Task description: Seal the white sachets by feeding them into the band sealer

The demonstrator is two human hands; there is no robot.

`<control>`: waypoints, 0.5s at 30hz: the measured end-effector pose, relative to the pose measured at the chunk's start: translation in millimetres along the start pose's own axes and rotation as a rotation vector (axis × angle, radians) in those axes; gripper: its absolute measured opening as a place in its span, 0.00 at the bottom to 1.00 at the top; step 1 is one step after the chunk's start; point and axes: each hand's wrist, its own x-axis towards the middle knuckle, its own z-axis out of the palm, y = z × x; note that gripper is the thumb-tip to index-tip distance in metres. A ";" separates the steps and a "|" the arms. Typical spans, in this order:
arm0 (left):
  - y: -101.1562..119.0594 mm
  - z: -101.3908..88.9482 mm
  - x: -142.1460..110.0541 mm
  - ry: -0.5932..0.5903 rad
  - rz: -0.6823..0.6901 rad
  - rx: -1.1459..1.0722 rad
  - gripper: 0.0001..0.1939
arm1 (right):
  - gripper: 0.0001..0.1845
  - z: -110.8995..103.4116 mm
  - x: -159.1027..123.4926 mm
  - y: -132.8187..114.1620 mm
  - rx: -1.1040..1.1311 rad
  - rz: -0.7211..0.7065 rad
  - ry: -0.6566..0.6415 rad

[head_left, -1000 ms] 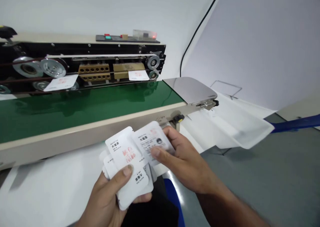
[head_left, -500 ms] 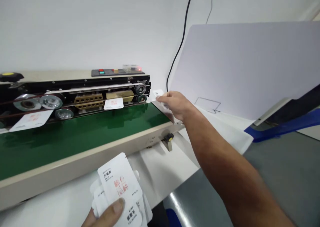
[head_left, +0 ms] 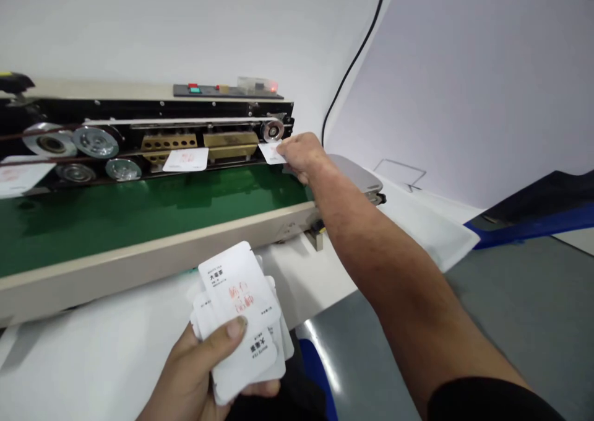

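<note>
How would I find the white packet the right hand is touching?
Find the long sealing machine with its green belt. At the belt's right end, below a silver wheel, is a small white packet. Unlike the packets further left, it touches the right hand.

one left hand (head_left: 185, 377), one right hand (head_left: 301, 155), three sachets (head_left: 185, 159) on the sealer (head_left: 139, 108) (held stack (head_left: 236, 303) uncountable)

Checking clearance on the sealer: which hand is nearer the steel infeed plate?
Right hand: it is right beside the steel infeed plate, at a white sachet. Left hand is farther off, low in front, gripping a stack of sachets.
</note>
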 end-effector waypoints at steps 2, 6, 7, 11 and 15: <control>0.4 2.8 -1.9 -0.018 -0.001 -0.021 0.40 | 0.09 -0.9 -9.6 -5.8 -0.066 -0.032 0.031; 2.6 3.5 -4.2 0.011 0.006 -0.007 0.41 | 0.15 -21.9 -77.9 -19.2 -0.181 -0.331 0.252; 3.2 3.5 -4.0 0.014 0.015 0.004 0.41 | 0.16 -27.0 -103.2 -19.8 -0.146 -0.362 0.207; 2.9 3.7 -0.5 -0.001 0.046 0.016 0.41 | 0.22 -29.1 -193.1 -3.0 -0.032 -0.296 -0.286; -5.0 2.2 4.4 -0.038 0.039 0.060 0.41 | 0.14 -12.6 -222.8 23.3 0.094 -0.132 -0.426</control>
